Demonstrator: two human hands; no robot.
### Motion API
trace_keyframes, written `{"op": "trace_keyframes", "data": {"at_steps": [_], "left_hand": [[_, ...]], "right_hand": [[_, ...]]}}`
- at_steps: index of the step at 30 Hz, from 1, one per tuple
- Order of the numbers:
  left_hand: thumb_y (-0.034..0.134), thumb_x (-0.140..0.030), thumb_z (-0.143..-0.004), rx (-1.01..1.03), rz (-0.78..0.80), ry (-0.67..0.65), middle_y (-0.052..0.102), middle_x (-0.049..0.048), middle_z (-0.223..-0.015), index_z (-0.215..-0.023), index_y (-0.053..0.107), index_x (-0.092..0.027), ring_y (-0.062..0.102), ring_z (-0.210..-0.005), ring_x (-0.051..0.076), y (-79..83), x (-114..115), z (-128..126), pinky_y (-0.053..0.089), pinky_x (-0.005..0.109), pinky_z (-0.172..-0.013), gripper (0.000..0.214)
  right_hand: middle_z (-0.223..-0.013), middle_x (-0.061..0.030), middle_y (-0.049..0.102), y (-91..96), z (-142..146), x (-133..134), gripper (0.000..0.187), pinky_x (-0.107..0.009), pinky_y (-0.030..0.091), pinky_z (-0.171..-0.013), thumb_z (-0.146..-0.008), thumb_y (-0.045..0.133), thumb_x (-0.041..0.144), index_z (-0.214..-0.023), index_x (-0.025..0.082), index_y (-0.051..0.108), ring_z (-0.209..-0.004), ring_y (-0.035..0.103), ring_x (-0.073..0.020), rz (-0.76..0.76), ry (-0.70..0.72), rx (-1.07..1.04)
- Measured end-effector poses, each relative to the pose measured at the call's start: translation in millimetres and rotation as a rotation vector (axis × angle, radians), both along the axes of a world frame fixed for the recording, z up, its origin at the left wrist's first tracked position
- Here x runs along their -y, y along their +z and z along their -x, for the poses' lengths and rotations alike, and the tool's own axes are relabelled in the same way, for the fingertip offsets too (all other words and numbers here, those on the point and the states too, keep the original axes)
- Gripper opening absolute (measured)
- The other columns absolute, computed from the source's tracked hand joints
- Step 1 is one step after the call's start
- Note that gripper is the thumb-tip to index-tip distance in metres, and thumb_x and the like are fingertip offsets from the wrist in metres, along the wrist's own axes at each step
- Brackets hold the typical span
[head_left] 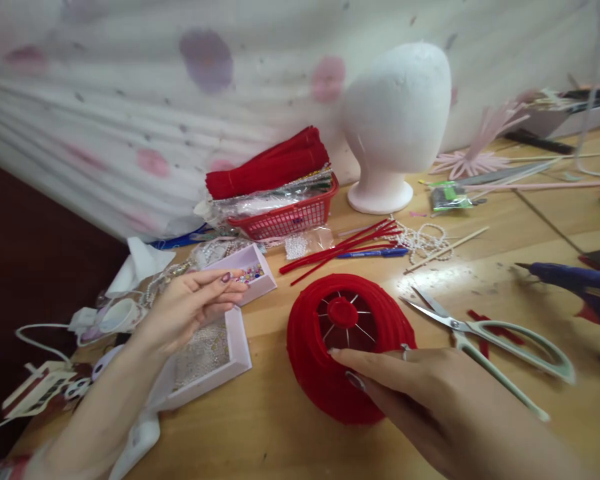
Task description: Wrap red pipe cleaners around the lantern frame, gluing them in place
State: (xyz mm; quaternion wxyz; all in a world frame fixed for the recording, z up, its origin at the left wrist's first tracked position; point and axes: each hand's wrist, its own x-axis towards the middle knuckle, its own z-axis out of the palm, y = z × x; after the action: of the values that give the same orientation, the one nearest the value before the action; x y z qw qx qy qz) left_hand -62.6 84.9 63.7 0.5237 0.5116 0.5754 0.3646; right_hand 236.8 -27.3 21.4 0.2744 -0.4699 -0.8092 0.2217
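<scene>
My left hand (199,301) hovers over two white trays, its fingers drawn together in a pinch. What lies between the fingertips, if anything, is too small to make out. Behind them, small coloured beads (254,272) sit in the upper tray (267,285); the lower tray (243,363) contains many clear and yellowish beads. On the right, my right hand (430,393) grips a round red fuzzy lantern (305,340), fingertips at the rim of its opening. Thin wire spokes inside run to a small red disc (343,311). Part of the lantern's right side is hidden by my hand.
Open scissors (460,325) and a blue glue gun (565,277) lie right. Behind are red stems (340,250), a blue pen (375,253), a bead string (427,240), a red basket (290,220) and a white foam head (400,113). Cables (45,330) trail left.
</scene>
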Motion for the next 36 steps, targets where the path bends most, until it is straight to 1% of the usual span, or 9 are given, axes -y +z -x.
{"op": "trace_keyframes", "data": {"at_steps": [8,14,18,20,22,24,27,33,36], "left_hand": [[0.072,-0.013,-0.082,0.219,0.065,0.041,0.076,0.0096,-0.115,-0.109,0.071,-0.016,0.071,-0.111,0.021,-8.2,-0.3,-5.7,0.059,0.027,-0.094,0.027],[0.084,-0.019,-0.074,0.204,0.026,0.063,0.077,-0.0011,-0.07,-0.086,0.074,-0.018,0.072,-0.061,0.012,-14.2,0.8,-4.3,0.062,0.029,-0.087,0.015],[0.069,-0.038,-0.088,0.198,-0.026,0.033,0.039,-0.0122,-0.028,-0.065,0.071,-0.022,0.038,-0.026,0.005,-14.0,1.5,-5.7,0.057,0.038,-0.099,0.028],[0.075,-0.031,-0.082,0.188,-0.052,0.016,0.064,-0.0068,-0.047,-0.087,0.077,-0.023,0.062,-0.047,0.009,-13.1,1.2,-5.4,0.053,0.036,-0.105,0.01],[0.084,-0.016,-0.067,0.191,-0.106,-0.04,0.078,0.0018,-0.108,-0.122,0.068,-0.028,0.071,-0.108,0.016,-12.4,0.1,-3.7,0.044,0.033,-0.113,0.058],[0.083,-0.008,-0.061,0.211,-0.169,-0.131,0.055,0.0031,-0.149,-0.139,0.054,-0.033,0.043,-0.144,0.02,-12.2,-1.8,-1.2,0.033,0.034,-0.12,0.086],[0.073,-0.008,-0.067,0.234,-0.214,-0.213,0.043,0.0065,-0.158,-0.145,0.046,-0.032,0.031,-0.15,0.023,-11.6,-4.4,0.2,0.027,0.043,-0.123,0.086],[0.076,-0.016,-0.075,0.209,-0.166,-0.1,0.057,0.0095,-0.147,-0.142,0.05,-0.025,0.051,-0.138,0.021,-9.2,-1.6,-10.2,0.05,0.025,-0.104,0.073],[0.076,-0.037,-0.083,0.1,-0.12,0.019,0.079,0.0053,-0.088,-0.135,0.059,-0.019,0.073,-0.067,0.012,-10.4,3.1,-13.6,0.05,0.012,-0.05,0.057]], "right_hand": [[-0.084,0.0004,0.079,-4.0,-1.3,-4.6,0.038,-0.022,0.055,-0.061,-0.097,0.049,0.016,-0.125,0.034,0.068,-0.067,0.074,-0.0141,-0.009,0.024,-0.012],[-0.077,-0.0021,0.078,-0.8,-1.4,-6.6,0.038,-0.022,0.056,-0.06,-0.096,0.049,0.015,-0.124,0.029,0.07,-0.062,0.072,-0.0145,-0.053,0.027,0.007],[-0.078,-0.0011,0.077,-2.7,-2.6,-6.3,0.038,-0.023,0.054,-0.059,-0.097,0.048,0.016,-0.126,0.032,0.068,-0.063,0.073,-0.0146,-0.038,0.038,0.018],[-0.079,0.0001,0.077,-3.1,-2.9,-5.0,0.038,-0.023,0.053,-0.058,-0.098,0.048,0.017,-0.126,0.034,0.068,-0.064,0.073,-0.0143,-0.022,0.039,0.019],[-0.08,0.0004,0.078,-2.5,-2.6,-4.0,0.038,-0.023,0.052,-0.058,-0.099,0.047,0.017,-0.125,0.034,0.068,-0.064,0.073,-0.0136,-0.014,0.043,0.01],[-0.082,0.0003,0.078,-1.3,-1.8,-4.0,0.038,-0.022,0.051,-0.058,-0.099,0.046,0.016,-0.125,0.033,0.068,-0.065,0.073,-0.0131,-0.017,0.047,-0.002],[-0.083,0.0007,0.078,-0.5,-0.8,-5.6,0.038,-0.022,0.053,-0.06,-0.099,0.045,0.017,-0.125,0.033,0.068,-0.066,0.073,-0.013,-0.018,0.042,-0.004],[-0.077,-0.0012,0.078,-1.6,-2.6,-10.5,0.039,-0.018,0.053,-0.054,-0.094,0.05,0.013,-0.122,0.031,0.071,-0.057,0.07,-0.0123,-0.077,0.064,-0.018],[-0.075,-0.0018,0.077,-2.5,-3.7,-11.6,0.042,-0.018,0.053,-0.053,-0.092,0.049,0.011,-0.124,0.03,0.07,-0.056,0.07,-0.0129,-0.07,0.082,-0.028]]}}
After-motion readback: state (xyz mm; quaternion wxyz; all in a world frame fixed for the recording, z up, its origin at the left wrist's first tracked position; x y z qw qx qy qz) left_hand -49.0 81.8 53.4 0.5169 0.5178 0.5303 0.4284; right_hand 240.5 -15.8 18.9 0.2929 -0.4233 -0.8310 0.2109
